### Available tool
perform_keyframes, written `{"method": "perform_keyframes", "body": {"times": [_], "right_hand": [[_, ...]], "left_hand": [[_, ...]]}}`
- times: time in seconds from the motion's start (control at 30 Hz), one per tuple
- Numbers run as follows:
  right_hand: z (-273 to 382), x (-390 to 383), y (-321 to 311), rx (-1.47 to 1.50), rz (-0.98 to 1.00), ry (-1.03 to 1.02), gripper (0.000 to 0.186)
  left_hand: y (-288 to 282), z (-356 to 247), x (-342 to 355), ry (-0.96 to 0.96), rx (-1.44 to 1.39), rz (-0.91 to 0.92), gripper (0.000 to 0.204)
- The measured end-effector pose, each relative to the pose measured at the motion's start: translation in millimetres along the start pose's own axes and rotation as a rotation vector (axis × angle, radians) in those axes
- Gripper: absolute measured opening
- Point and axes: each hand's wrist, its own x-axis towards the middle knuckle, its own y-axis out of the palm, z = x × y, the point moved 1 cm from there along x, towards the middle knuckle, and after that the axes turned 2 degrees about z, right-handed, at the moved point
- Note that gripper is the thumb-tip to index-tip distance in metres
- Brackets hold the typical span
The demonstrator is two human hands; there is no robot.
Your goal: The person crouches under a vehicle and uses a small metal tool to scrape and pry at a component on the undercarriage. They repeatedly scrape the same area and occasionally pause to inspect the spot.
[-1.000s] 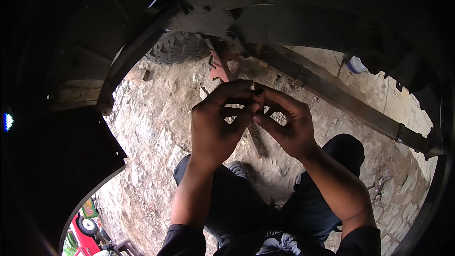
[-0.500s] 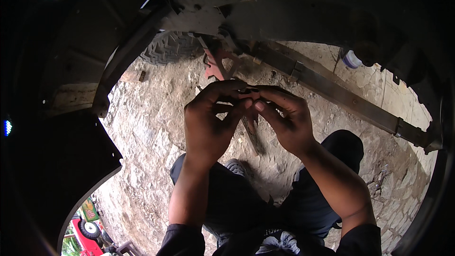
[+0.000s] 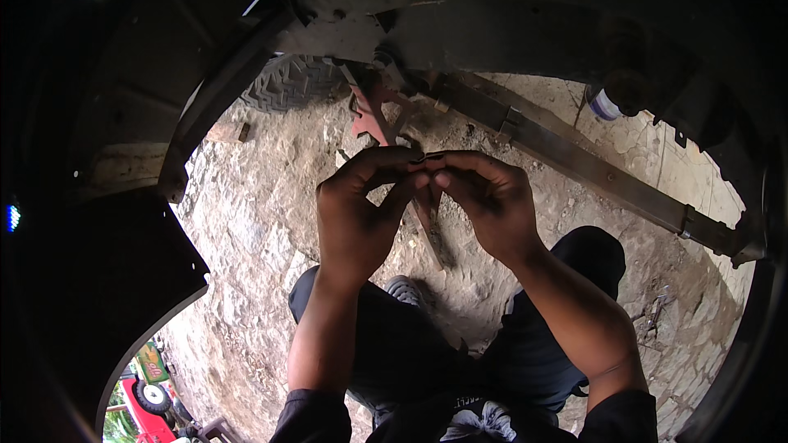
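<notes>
Vehicle underside (image 3: 525, 25) fills the top, dark, above and beyond the fingers. Stony ground (image 3: 263, 221) spreads below and to the left of the fingers. Leaf spring (image 3: 591, 168) runs diagonally from just above the fingers out to the right. Tyre (image 3: 291, 82) sits up-left of the fingers, well apart. Rusty bracket (image 3: 373, 119) hangs just above the fingers. Left hand (image 3: 357, 217) and right hand (image 3: 484, 205) meet at the fingertips, raised over the knees. Both hands' thumbs and forefingers are pinched together on a small dark part (image 3: 428, 157), held between the tips; its shape is too small to tell. Other fingers curled in. Thin rusty bar (image 3: 432, 238) lies on the ground, just below the fingers.
</notes>
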Motion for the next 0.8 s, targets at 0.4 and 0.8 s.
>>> {"method": "perform_keyframes", "body": {"times": [0.4,0.8], "right_hand": [[13.2,4.6,-7.0,0.091,0.097,0.175,0.021],[10.3,5.6,-5.1,0.163,0.039,0.251,0.023]], "left_hand": [[5.6,-2.7,-2.0,-0.018,0.003,-0.065,0.016],[-1.8,2.9,-3.2,0.067,-0.022,-0.034,0.016]]}}
